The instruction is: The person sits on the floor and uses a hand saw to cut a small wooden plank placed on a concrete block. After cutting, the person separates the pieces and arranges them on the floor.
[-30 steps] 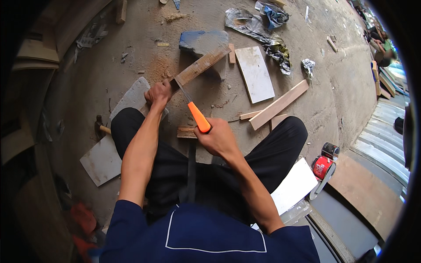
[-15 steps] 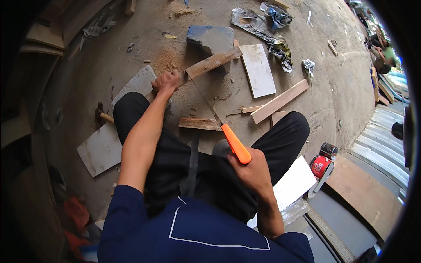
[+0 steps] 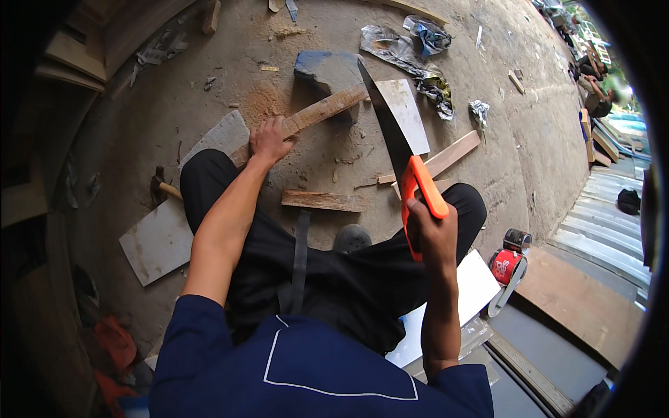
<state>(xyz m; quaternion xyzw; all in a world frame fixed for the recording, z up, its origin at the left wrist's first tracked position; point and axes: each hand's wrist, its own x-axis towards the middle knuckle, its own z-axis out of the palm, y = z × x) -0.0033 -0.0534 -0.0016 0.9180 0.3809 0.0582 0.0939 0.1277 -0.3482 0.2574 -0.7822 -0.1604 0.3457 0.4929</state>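
Note:
My left hand (image 3: 270,141) grips a rough wooden plank (image 3: 326,110) near its lower left end, fingers curled over it. The plank's upper right part lies across a grey block with a blue top (image 3: 327,68), its lower left end near a pale concrete slab (image 3: 226,136). In my right hand (image 3: 433,226) is a handsaw (image 3: 390,125), held by its orange handle. The blade is lifted off the plank, its tip pointing up and away, in front of a white board (image 3: 408,111). A short piece of wood (image 3: 322,201) lies between my knees.
Loose wood strips (image 3: 453,155) lie beyond my right knee. A hammer (image 3: 167,187) and a white tile (image 3: 157,240) are at my left knee. Crumpled plastic wrapping (image 3: 390,45) litters the far floor. Tape rolls (image 3: 507,265) stand to my right. People (image 3: 596,87) sit far right.
My right hand has raised the saw away from the plank and turned it, blade upward. My left hand has shifted its hold, its fingers now more spread over the plank.

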